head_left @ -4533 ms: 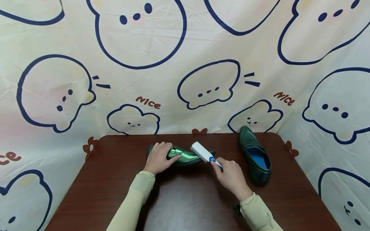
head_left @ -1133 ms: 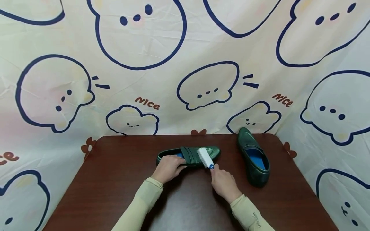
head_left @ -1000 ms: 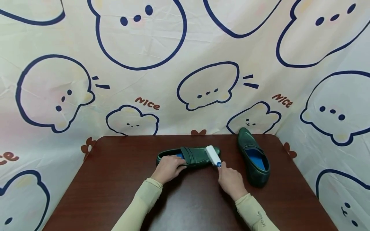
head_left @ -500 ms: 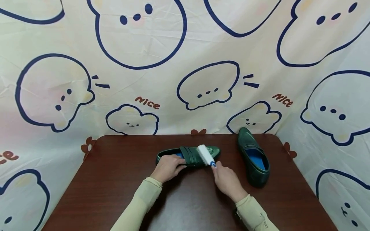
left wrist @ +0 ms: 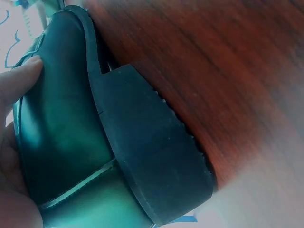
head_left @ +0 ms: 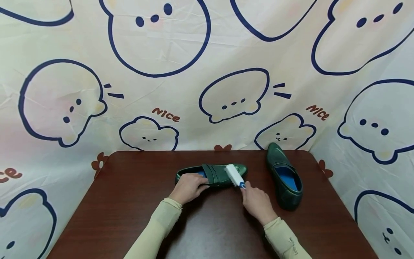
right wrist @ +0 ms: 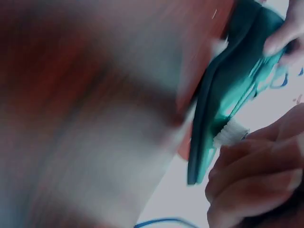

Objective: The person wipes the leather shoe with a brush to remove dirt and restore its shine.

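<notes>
We note 2 hands in use: left hand (head_left: 189,189) pinches, thumb (left wrist: 21,80) straight; right hand (head_left: 260,204) grips, fingers (right wrist: 254,194) curled; left forearm (head_left: 154,227), right forearm (head_left: 286,237) slant inward.

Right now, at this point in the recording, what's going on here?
A person is at a dark wooden table with two green shoes. The left hand grips one, the sideways-lying loafer, at its opening, while the right hand holds a white-and-blue brush with its bristles against the front of that shoe. The second loafer stands off to the person's right, untouched, its toe at the table's far edge.
</notes>
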Motion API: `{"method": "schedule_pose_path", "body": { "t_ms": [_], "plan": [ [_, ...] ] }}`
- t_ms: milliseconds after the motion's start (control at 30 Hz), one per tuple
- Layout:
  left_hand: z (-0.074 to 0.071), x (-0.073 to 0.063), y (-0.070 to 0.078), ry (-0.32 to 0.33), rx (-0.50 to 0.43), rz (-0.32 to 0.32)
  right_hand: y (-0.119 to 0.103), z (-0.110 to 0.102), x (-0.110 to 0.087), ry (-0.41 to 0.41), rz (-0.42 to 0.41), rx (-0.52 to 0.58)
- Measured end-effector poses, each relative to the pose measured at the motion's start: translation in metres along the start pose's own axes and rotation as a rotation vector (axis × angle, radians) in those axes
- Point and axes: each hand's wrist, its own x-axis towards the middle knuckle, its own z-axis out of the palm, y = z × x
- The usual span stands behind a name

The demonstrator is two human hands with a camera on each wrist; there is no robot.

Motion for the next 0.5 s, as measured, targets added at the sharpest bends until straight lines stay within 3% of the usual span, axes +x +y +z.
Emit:
{"method": "schedule_pose_path", "body": {
  "t_ms": [167, 300, 500],
  "plan": [
    [0.000, 0.000, -0.001, 0.010, 0.014, 0.008, 0.019, -0.008, 0.005, 0.079, 0.071, -0.066],
    [0.001, 0.000, -0.001, 0.011, 0.014, 0.010, 0.022, -0.011, 0.008, 0.081, 0.091, -0.043],
    [0.002, 0.000, -0.002, 0.005, 0.019, 0.013, 0.006, -0.013, 0.009, -0.105, -0.038, 0.214]
  ]
}}
